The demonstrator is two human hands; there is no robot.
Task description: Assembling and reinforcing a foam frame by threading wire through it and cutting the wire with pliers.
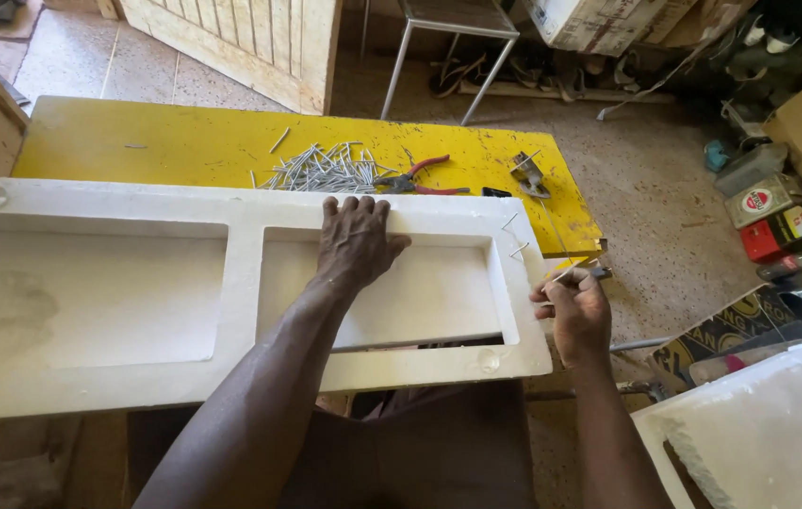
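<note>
A long white foam panel (241, 273) with two rectangular recesses lies across my lap and a yellow table (165, 141). My left hand (354, 240) presses flat on the panel's far rim, fingers spread over the right recess. My right hand (575, 311) is at the panel's right end, pinching a thin nail (566, 276) with a small dark tool beside the foam's edge. Two bent metal pins (514, 236) stick out of the panel's right rim.
A pile of several nails (326, 170), red-handled pliers (425, 177) and a small metal tool (530, 175) lie on the yellow table. Another foam piece (769, 434) sits at lower right. Tins, boxes and a metal chair frame (448, 47) crowd the floor beyond.
</note>
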